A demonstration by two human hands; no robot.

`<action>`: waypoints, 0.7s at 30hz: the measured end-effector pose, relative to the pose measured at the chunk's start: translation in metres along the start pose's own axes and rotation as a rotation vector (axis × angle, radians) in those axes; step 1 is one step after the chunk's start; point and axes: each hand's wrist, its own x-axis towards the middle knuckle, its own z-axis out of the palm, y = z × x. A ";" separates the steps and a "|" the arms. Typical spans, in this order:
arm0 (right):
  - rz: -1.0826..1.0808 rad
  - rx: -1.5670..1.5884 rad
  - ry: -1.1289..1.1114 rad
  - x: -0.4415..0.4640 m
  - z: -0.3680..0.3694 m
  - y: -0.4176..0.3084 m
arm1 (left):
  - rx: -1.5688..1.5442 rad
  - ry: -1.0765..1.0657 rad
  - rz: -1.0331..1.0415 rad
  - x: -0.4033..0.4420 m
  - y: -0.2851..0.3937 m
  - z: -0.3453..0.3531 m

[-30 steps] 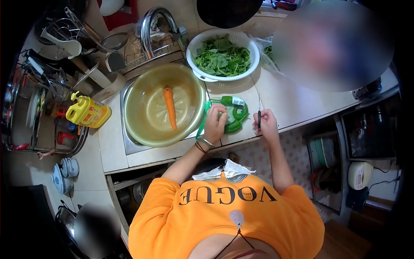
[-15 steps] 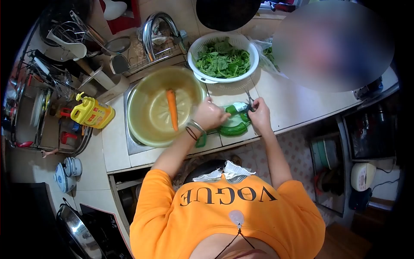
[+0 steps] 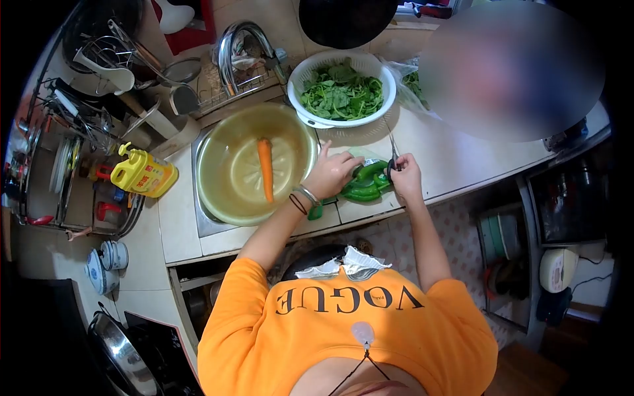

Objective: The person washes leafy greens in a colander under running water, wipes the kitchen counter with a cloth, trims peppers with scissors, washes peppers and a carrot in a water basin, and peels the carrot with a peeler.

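Note:
My right hand is closed around the handles of a pair of scissors, whose blades point away from me. Several long green peppers lie on the counter between my hands, with a pale, shiny wrapping showing at their far side. My left hand reaches in from the left, its fingers bent over the end of one pepper and its thumb held apart. What lies under those fingertips is partly hidden.
Left of the peppers, a yellow-green basin sits in the sink with a carrot inside. Behind stands a white colander of leafy greens. A yellow pump bottle is left of the sink. Another person is at the back right, blurred.
My left hand has moved slightly right, onto the peppers. The peppers now lie bunched together, and the scissors have shifted a little to the right and turned more upright.

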 end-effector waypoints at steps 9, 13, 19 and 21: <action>-0.069 -0.276 0.244 -0.008 -0.006 -0.030 | -0.191 -0.110 -0.149 -0.010 0.003 -0.004; -0.180 -0.318 0.272 -0.007 -0.010 -0.033 | -0.106 -0.110 -0.086 -0.010 -0.002 -0.004; 0.000 0.116 0.047 -0.004 -0.007 -0.012 | -0.006 -0.093 -0.139 -0.007 0.003 -0.005; -0.036 0.098 0.033 -0.008 -0.005 -0.012 | -0.088 -0.011 -0.146 -0.004 0.007 -0.001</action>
